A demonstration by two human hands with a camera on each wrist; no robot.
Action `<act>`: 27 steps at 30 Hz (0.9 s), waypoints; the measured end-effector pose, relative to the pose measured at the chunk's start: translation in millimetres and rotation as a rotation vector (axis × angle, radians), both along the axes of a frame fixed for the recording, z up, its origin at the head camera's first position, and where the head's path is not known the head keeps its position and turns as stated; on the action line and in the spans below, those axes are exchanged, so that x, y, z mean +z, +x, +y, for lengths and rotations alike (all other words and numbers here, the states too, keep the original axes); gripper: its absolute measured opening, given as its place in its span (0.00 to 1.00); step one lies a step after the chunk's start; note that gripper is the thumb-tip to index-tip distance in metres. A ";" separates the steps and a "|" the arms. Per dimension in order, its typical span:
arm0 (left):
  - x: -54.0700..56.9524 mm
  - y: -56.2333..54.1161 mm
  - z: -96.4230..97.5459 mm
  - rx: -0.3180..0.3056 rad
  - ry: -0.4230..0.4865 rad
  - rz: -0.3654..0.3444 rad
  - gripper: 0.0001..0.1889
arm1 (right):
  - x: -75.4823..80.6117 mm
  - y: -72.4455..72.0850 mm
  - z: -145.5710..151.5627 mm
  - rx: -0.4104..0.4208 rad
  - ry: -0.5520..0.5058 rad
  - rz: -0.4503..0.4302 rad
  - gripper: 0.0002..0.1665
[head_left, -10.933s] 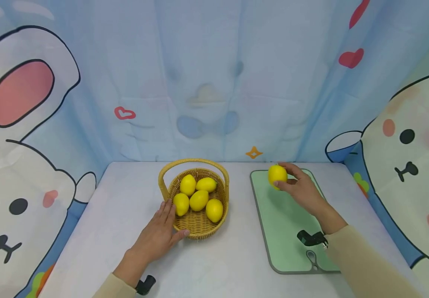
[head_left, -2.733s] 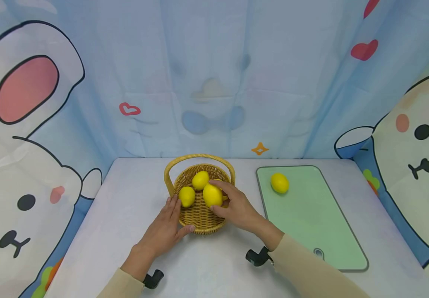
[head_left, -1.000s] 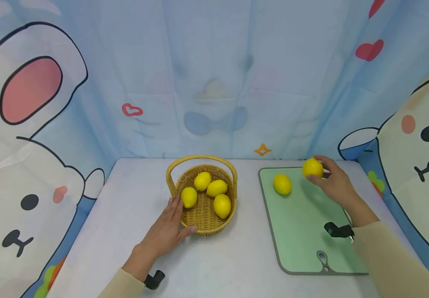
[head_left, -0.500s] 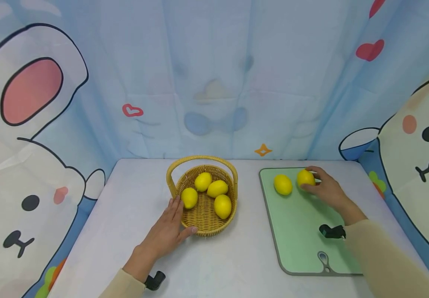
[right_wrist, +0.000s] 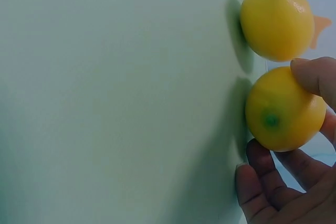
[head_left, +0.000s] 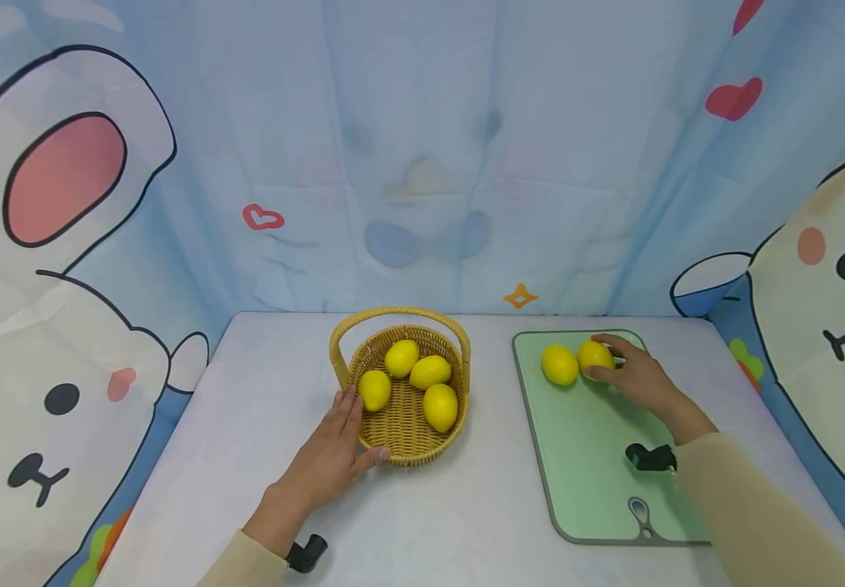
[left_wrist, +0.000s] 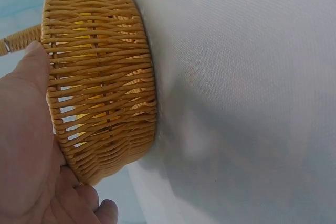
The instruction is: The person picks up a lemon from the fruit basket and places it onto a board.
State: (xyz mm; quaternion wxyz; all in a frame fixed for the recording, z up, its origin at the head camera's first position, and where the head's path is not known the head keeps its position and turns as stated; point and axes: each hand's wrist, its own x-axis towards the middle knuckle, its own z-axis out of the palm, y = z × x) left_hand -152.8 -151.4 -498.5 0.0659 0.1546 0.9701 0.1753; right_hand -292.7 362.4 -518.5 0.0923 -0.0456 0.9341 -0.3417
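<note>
My right hand (head_left: 638,377) pinches a lemon (head_left: 594,359) between thumb and fingers, at the far end of a green cutting board (head_left: 583,465). In the right wrist view this lemon (right_wrist: 283,111) is at the board's surface. A second lemon (head_left: 560,364) lies on the board just left of it. My left hand (head_left: 323,461) rests against the left side of a wicker basket (head_left: 403,444), fingers straight on the rim and thumb at the front. Several lemons (head_left: 430,372) lie inside the basket. In the left wrist view the woven wall (left_wrist: 102,82) hides most of them.
The basket's tall handle (head_left: 400,311) arches over its far side. Both stand on a white table (head_left: 481,505), with a printed blue curtain (head_left: 422,163) behind it. A grey-rimmed hole and loop (head_left: 640,514) mark the board's near end.
Earlier, my right hand left one lemon on the board and took another from the basket. Over the last second it has lowered that lemon and moved it left beside the first. My left hand stays put.
</note>
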 end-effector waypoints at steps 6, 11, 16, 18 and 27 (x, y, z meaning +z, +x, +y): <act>-0.8 -0.8 -0.3 -0.001 -0.012 0.005 0.53 | 1.1 1.8 1.0 0.001 -0.012 -0.022 0.52; -0.9 -1.7 -0.3 0.003 -0.007 -0.003 0.53 | 2.2 3.2 1.8 -0.001 -0.024 -0.029 0.52; -2.6 -2.4 -0.4 0.004 -0.012 -0.005 0.53 | 5.1 3.3 1.0 0.004 -0.009 -0.025 0.51; -3.4 -2.7 -0.4 0.005 -0.012 -0.002 0.53 | 5.8 3.2 0.6 0.007 -0.007 -0.027 0.51; -5.5 -3.2 -1.3 0.013 0.002 -0.006 0.53 | 4.6 0.7 0.2 0.004 0.002 -0.029 0.53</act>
